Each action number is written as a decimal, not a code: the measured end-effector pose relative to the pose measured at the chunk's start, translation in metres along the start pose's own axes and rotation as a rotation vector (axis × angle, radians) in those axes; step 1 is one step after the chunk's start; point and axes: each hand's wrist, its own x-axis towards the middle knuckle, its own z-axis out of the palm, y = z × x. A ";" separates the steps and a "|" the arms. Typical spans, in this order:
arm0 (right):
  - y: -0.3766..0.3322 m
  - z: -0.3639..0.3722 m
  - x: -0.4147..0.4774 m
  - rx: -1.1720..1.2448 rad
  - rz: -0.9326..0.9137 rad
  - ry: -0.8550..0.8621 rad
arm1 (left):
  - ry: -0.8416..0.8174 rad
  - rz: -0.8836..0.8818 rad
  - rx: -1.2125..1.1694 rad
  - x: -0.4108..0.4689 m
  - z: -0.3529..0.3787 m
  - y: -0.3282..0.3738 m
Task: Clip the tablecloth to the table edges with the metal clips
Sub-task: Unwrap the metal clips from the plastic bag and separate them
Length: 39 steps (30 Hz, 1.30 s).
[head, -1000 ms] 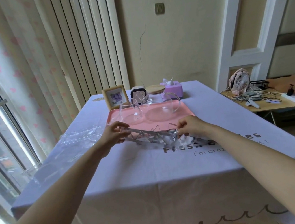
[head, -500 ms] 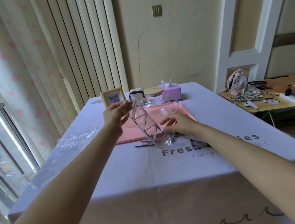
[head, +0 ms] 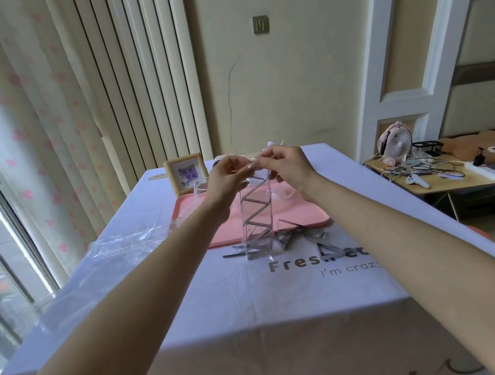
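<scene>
Along the near edge, the tablecloth (head: 256, 306) hangs with no clip fitted. Its print reads "Fres…" and "I'm crazy"; the rest is covered. Loose metal clips (head: 297, 234) lie at 3 o'clock of the clear packet (head: 258, 214), which lay flat a second ago and now stands upended. Left hand (head: 229, 177) and right hand (head: 287, 162) pinch its top. Judgement: clips are being emptied out; fitting has not begun.

I count two hands, my left hand (head: 228, 178) and right hand (head: 288, 162), mid-frame. One clear packet (head: 258, 217) of metal clips (head: 254, 201), too overlapped to count. One tablecloth (head: 224, 302), one pink tray (head: 308, 220), one picture frame (head: 186, 173), one fan (head: 396, 144) at right.
</scene>
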 end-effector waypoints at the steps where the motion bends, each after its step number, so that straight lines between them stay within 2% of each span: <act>1: 0.000 0.001 0.001 0.016 0.001 0.010 | -0.026 0.012 0.021 -0.002 0.001 -0.004; 3: 0.000 0.000 0.000 0.056 -0.006 0.023 | -0.089 0.014 0.102 -0.007 0.002 -0.016; 7: -0.004 -0.002 0.003 0.052 -0.048 0.017 | -0.162 -0.117 0.205 -0.015 -0.003 -0.052; 11: -0.016 0.001 0.008 0.033 -0.126 0.064 | -0.267 -0.188 0.208 -0.021 -0.008 -0.072; 14: -0.018 0.002 0.009 0.128 -0.129 0.038 | -0.271 -0.204 0.178 -0.022 -0.011 -0.078; 20: 0.006 0.004 0.001 0.040 0.012 -0.043 | -0.279 -0.205 0.174 -0.025 -0.015 -0.082; 25: -0.009 0.004 0.004 0.094 -0.017 0.022 | -0.266 -0.153 0.318 -0.023 -0.019 -0.085; 35: -0.036 -0.004 0.016 0.083 -0.050 0.074 | -0.271 -0.129 0.325 -0.022 -0.019 -0.087; 39: -0.039 -0.004 0.017 -0.004 -0.103 0.076 | -0.257 -0.107 0.362 -0.021 -0.019 -0.089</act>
